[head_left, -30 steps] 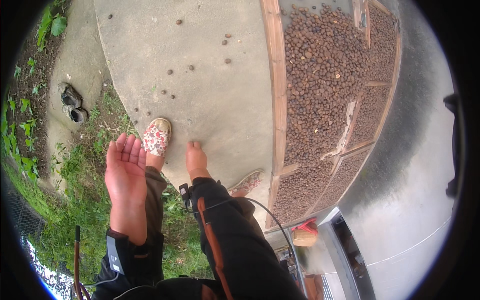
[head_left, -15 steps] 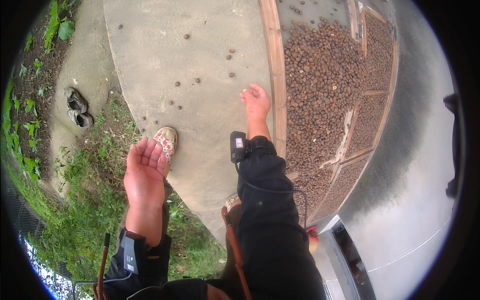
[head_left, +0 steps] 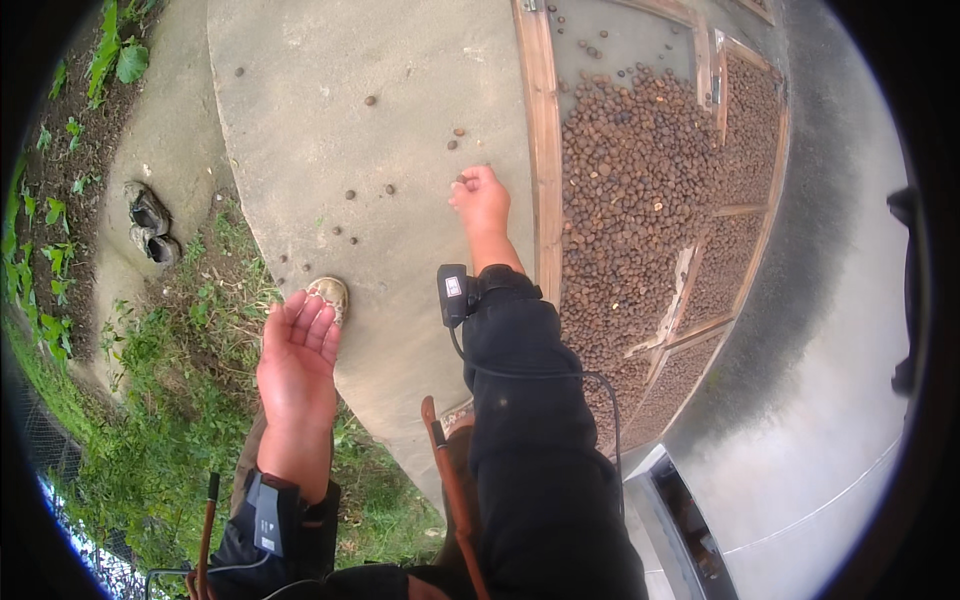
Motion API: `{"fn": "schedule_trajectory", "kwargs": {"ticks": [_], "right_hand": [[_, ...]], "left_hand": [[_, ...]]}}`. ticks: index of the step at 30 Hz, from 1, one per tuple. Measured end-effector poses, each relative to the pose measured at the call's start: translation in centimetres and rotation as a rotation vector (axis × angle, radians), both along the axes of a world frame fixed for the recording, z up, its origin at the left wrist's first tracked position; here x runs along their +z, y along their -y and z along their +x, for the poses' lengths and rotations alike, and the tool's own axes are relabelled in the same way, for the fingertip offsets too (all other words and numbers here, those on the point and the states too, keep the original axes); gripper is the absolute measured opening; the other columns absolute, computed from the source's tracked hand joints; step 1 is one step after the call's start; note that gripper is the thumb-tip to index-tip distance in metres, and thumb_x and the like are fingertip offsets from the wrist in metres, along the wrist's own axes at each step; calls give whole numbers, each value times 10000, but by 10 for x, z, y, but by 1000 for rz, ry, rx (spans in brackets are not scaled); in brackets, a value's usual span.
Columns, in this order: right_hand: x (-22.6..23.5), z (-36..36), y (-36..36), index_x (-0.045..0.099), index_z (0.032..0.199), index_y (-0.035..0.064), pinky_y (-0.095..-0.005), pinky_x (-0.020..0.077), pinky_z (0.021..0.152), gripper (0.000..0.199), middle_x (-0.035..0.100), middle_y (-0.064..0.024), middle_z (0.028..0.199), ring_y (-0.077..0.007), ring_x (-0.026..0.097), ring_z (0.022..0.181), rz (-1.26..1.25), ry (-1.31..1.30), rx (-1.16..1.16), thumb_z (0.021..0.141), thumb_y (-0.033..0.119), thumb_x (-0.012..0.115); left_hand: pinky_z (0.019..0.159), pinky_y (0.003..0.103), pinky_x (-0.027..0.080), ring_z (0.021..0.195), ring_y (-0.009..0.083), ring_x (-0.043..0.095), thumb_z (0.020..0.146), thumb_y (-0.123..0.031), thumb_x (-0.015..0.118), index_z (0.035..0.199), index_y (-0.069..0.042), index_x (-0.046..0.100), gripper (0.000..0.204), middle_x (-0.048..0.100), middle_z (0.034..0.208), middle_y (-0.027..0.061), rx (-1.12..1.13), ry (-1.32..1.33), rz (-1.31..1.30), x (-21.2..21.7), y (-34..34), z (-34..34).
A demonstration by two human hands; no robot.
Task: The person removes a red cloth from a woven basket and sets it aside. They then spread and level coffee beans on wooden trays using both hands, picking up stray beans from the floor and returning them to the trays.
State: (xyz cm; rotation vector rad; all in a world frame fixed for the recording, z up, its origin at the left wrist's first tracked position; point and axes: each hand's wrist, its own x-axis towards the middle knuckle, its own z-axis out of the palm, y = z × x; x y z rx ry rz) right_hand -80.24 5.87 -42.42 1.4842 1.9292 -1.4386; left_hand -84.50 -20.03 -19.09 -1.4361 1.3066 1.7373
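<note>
My right hand (head_left: 482, 203) reaches down to the concrete, its thumb and fingers bent in a pinch around a small round brown nut (head_left: 461, 180). Parts of the fingers are too small to make out. My left hand (head_left: 298, 375) is held palm up, fingers stretched and slightly cupped, with nothing lying in it. More brown nuts (head_left: 459, 132) are scattered singly on the concrete slab (head_left: 400, 60) ahead of and left of my right hand. Both wrists carry strapped-on devices with cables.
On the right, a wooden frame (head_left: 545, 150) borders a thick spread of brown nuts (head_left: 630, 190), with more framed sections beyond. My patterned shoe (head_left: 330, 295) stands at the slab's left edge. Old dark shoes (head_left: 150, 222) lie on the path, beside green plants (head_left: 60, 255).
My right hand has moved left and its fingers have come to a nut on the ground. My left hand stays palm up. The whole view has shifted slightly.
</note>
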Motion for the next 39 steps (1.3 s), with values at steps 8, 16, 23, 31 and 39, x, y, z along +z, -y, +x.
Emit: {"fn": "schedule_trajectory", "kwargs": {"ticks": [8,16,23,31,39], "right_hand": [[86,-29,-147,527,1306,-75,-282,593,726,488,673,-180,1150,-221,734,886,224,-441,-702,906,69,767],[1,-66,-5,663,1179,81,-387,572,824,350,685,-117,1062,-277,712,931,529,-89,275,842,75,757],[-22,-54,4,692,973,91,-434,567,805,136,669,-144,1003,-311,700,933,576,-76,414,840,93,720],[81,-32,-127,332,1450,-86,-291,610,829,716,679,-175,1136,-225,706,923,449,-501,-732,913,93,771],[-14,-28,87,702,1048,74,-366,565,809,210,672,-109,1111,-253,702,923,408,-211,540,850,74,773]], "left_hand": [[952,318,545,1089,174,654,1076,-371,546,1283,-41,609,395,669,1197,71,35,27,51,-5,-4,-6],[933,324,547,1069,169,657,1074,-373,549,1260,-63,615,368,675,1181,55,61,50,50,-9,2,-15],[963,351,536,1070,194,663,1088,-361,512,1259,-46,607,371,679,1186,73,97,62,55,-12,7,-16],[958,348,530,1066,191,661,1085,-357,509,1272,-63,609,362,664,1189,64,145,112,45,-5,8,-11],[991,379,507,1106,222,646,1087,-348,494,1296,-28,586,393,642,1211,97,204,119,74,4,11,-5]]}}
